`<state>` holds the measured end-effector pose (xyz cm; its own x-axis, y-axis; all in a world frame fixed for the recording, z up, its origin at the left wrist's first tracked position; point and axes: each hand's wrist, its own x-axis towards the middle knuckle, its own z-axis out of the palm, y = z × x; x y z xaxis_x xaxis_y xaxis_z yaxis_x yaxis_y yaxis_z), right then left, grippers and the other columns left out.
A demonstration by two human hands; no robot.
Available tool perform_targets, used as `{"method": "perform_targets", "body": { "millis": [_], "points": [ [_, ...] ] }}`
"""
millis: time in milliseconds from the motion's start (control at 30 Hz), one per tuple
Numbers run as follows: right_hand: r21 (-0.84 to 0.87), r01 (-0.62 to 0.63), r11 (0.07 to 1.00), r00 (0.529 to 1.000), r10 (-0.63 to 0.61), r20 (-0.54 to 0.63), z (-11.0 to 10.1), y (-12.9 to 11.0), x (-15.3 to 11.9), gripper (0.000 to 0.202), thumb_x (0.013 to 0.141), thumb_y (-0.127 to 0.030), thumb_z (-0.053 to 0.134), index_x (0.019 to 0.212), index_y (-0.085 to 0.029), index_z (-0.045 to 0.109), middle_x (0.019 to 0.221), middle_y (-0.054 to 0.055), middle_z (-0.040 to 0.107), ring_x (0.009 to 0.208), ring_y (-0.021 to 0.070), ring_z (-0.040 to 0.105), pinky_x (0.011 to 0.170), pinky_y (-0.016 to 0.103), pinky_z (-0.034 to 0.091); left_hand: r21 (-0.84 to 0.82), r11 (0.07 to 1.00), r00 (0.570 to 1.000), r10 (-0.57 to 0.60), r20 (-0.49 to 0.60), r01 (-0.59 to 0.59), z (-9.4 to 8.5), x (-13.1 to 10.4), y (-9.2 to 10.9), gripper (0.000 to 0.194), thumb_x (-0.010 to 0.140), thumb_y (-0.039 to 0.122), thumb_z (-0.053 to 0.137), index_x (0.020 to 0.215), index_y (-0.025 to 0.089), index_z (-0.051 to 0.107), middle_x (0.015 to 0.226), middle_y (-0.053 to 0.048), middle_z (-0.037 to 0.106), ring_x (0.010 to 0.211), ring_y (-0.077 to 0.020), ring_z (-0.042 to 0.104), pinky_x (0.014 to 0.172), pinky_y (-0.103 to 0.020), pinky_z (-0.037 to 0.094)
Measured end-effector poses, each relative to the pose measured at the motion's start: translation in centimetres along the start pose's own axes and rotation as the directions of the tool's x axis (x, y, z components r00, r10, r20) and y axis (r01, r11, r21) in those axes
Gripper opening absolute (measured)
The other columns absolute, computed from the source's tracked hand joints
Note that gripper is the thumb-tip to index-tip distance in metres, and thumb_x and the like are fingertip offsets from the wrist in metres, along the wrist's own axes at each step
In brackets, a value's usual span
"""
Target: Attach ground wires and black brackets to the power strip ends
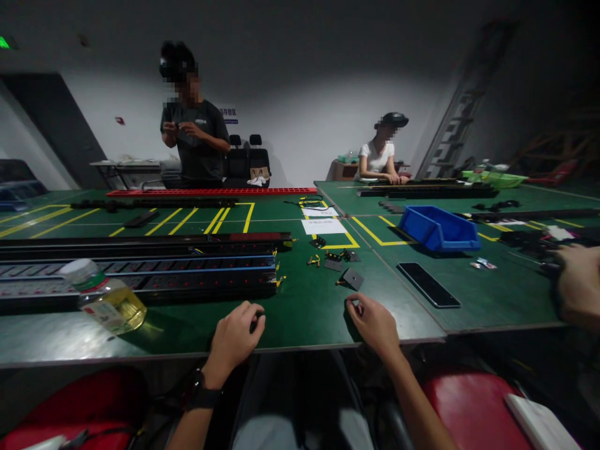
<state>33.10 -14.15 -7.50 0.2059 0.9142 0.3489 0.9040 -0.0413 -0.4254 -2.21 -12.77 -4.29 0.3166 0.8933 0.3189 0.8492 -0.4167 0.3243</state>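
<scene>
My left hand (237, 331) rests at the table's near edge, its fingers curled in loosely. A dark gap shows between thumb and fingers, and I see no thing there. On the table to the right lies my right hand (375, 322), with thumb and forefinger bent together and nothing visible in them. Just beyond it is a dark square plate (353, 279) with a hole. Farther off lie several small black brackets (334, 265) and a few yellow, screw-like pieces (313, 260). To the left of my left hand, long black and blue rails (206, 281) run side by side.
A tilted bottle of yellow liquid (112, 300) is in front of the rails. Right of centre are a phone (429, 284) and a blue bin (438, 228). Another person's hand (581, 281) reaches in at far right. Two people work across the green table (290, 325).
</scene>
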Motion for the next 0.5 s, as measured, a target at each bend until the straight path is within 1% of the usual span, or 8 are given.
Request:
{"method": "perform_targets", "body": {
  "millis": [300,500],
  "points": [
    [0.002,-0.002,1.0,1.0,0.002,-0.007,0.32,0.2,0.01,0.037,0.099,-0.046,0.043,0.099,-0.025,0.073,0.075,0.004,0.069,0.069,0.0232,0.063,0.062,0.031,0.033,0.01,1.0,1.0,-0.003,0.019,0.003,-0.08,0.02,0.02,0.017,0.102,0.026,0.054,0.109,0.024,0.07,0.098,-0.002,0.07,0.088,-0.0179,0.07,0.075,-0.028,0.048],
    [0.011,-0.005,1.0,1.0,0.005,-0.001,0.15,0.01,0.04,0.038,0.097,-0.047,0.043,0.099,-0.025,0.073,0.074,0.004,0.069,0.067,0.0232,0.063,0.062,0.031,0.033,0.014,1.0,1.0,-0.014,0.023,0.013,-0.34,-0.06,0.25,0.018,0.102,0.026,0.054,0.11,0.025,0.07,0.1,-0.003,0.071,0.089,-0.0175,0.07,0.075,-0.027,0.049]
  ]
}}
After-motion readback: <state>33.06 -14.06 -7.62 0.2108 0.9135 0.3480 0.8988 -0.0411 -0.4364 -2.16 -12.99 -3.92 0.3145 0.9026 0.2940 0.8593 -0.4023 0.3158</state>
